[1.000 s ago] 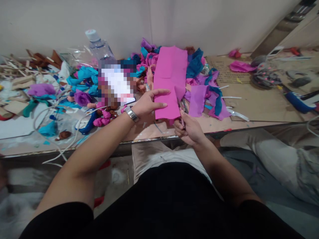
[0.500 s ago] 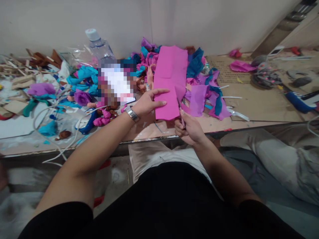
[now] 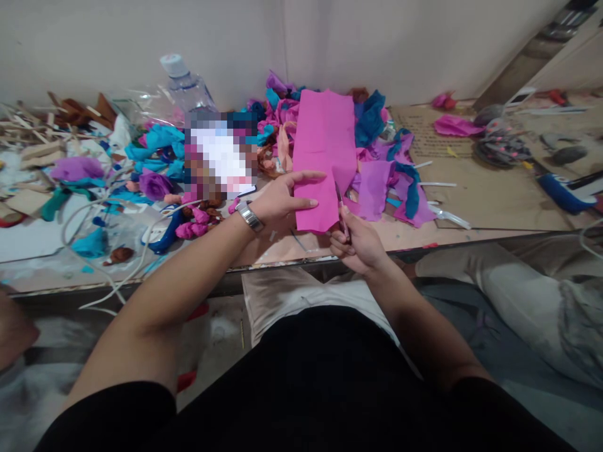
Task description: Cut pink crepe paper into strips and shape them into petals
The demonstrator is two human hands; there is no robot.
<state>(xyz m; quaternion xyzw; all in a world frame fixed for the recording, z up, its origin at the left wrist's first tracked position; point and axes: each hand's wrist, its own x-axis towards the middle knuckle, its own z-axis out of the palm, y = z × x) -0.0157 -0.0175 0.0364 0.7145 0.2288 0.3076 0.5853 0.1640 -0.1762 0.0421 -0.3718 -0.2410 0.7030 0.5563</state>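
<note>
Gripping the pink sheet [image 3: 325, 132] near its lower left edge, our left hand [image 3: 280, 199] has thumb and forefinger on top, its other fingers hidden from us. The sheet lies partly between our hands and stretches away beyond them. Our right hand [image 3: 357, 238] is curled tightly round the scissors [image 3: 340, 196], whose blades meet the sheet on its right side. Just beyond that hand, slightly to its right, we see a lilac piece [image 3: 373, 188], then a teal strip [image 3: 413, 191]. Beyond our left hand and to its left lies a blurred-out phone [image 3: 221, 157]; a capped bottle [image 3: 188, 91] stands behind it. Farther left on the surface [image 3: 285, 248] sits a purple rolled flower [image 3: 155, 185].
</note>
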